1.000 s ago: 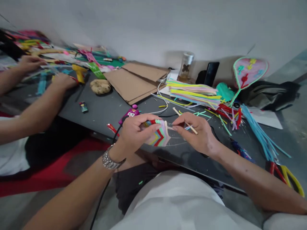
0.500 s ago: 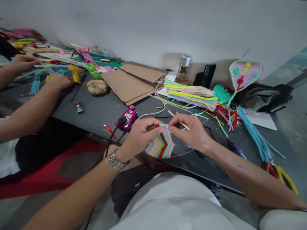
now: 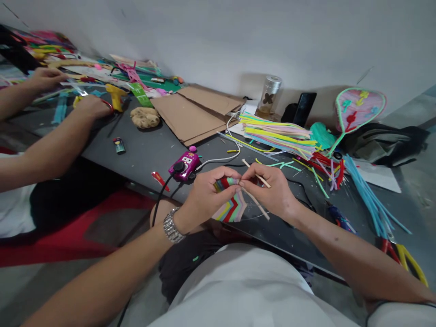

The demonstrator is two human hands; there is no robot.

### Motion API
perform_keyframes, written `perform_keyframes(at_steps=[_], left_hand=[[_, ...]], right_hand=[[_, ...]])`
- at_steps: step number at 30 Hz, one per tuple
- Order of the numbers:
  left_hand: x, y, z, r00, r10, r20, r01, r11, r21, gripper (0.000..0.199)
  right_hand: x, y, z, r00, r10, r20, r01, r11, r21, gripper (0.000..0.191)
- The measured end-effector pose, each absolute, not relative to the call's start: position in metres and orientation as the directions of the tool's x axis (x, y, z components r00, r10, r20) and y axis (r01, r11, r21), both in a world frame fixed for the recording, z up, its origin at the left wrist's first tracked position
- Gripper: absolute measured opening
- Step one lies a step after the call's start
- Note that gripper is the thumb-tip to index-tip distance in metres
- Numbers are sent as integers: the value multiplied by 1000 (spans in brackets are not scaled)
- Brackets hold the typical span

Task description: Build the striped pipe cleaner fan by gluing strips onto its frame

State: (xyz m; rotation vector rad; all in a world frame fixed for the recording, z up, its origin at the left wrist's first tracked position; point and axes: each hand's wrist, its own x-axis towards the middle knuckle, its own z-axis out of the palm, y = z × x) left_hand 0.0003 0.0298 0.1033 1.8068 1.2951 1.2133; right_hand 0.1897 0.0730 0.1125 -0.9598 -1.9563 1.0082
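Observation:
My left hand (image 3: 207,190) is closed on a striped piece (image 3: 231,209) made of zigzag rows in red, yellow, green, pink and purple. My right hand (image 3: 269,188) pinches at the top right edge of this piece, its fingertips meeting those of my left hand. A pale stick-like strip (image 3: 265,181) passes between the fingers of my right hand, and another pale strip (image 3: 260,209) slants down below them. Thin wire (image 3: 254,218) curves out from the piece's right side. The fingertips hide the exact spot being pinched.
A purple power socket (image 3: 185,165) with cords lies left of my hands. Behind are cardboard (image 3: 200,113), coloured stems (image 3: 277,134) and a bottle (image 3: 269,97). Blue stems (image 3: 371,195), scissors (image 3: 405,259) and a glue gun (image 3: 340,218) lie right. Another person's hands (image 3: 91,106) work at left.
The view has shifted slightly, so the table things sit further right. A pale strip now slants down below my right hand, and my left fingers cover more of the striped piece.

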Motion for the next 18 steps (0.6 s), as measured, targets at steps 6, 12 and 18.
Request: perform_keyframes(at_steps=[6, 12, 18], left_hand=[[-4, 30, 103, 97, 964, 246, 420, -264, 869, 15], [-9, 29, 98, 80, 978, 193, 412, -209, 887, 17], [-8, 26, 98, 101, 984, 148, 416, -177, 892, 15]], right_hand=[[194, 73, 115, -440, 873, 209, 292, 360, -886, 13], [205, 72, 111, -457, 871, 181, 354, 365, -861, 11], [205, 64, 103, -484, 867, 117, 347, 313, -884, 10]])
